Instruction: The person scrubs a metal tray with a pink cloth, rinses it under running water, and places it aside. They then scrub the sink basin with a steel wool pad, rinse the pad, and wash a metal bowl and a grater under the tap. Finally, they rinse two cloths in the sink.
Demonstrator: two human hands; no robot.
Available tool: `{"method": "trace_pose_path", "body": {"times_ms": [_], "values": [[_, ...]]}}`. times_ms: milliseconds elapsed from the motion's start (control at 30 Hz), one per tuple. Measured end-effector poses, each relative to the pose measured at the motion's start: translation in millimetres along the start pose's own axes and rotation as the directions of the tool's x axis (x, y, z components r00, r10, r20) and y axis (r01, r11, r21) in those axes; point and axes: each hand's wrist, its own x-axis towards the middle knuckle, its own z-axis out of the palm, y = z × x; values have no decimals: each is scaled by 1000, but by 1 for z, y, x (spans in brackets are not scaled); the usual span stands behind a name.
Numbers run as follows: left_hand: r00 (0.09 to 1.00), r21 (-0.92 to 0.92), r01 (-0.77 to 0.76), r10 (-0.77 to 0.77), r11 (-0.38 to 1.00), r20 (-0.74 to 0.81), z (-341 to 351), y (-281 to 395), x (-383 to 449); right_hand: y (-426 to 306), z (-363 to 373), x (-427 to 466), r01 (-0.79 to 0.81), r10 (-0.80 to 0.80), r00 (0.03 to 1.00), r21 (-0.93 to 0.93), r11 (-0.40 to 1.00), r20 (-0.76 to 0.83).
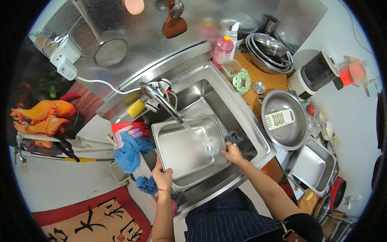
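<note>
A rectangular stainless steel pan (178, 154) is held tilted over the sink (264, 148), under the curved faucet (164, 104). Water runs from the spout into the pan and spreads in ripples over its right half. My left hand (162, 175) grips the pan's near left rim, thumb on top and fingers hidden beneath. At the right rim, my right hand (233, 153) has hold of the edge. A dark mesh scrubber (234, 137) lies in the sink just beyond my right hand.
A yellow sponge (136, 108) sits left of the faucet; a blue cloth (130, 152) and gloves (128, 133) hang over the sink's left edge. On the right counter stand a pink soap bottle (223, 51), a steel bowl (287, 137) holding a grater (279, 119), and another steel pan (314, 161).
</note>
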Motion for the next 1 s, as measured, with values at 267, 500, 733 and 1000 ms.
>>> {"method": "trace_pose_path", "body": {"times_ms": [267,500,733,1000], "values": [[983,-228,-27,-16,973,-184,-40,-51,-4,-100,-17,93,269,-267,963,65,961,-40],[963,-305,147,-207,941,-174,-25,-95,-9,-284,20,172,661,-657,749,17,751,-87],[969,-266,187,-223,946,-111,-11,-106,1,-305,74,245,732,-734,678,46,680,41],[952,-325,259,-297,909,-72,-24,-111,9,-336,20,242,848,-774,528,-168,503,349]]}}
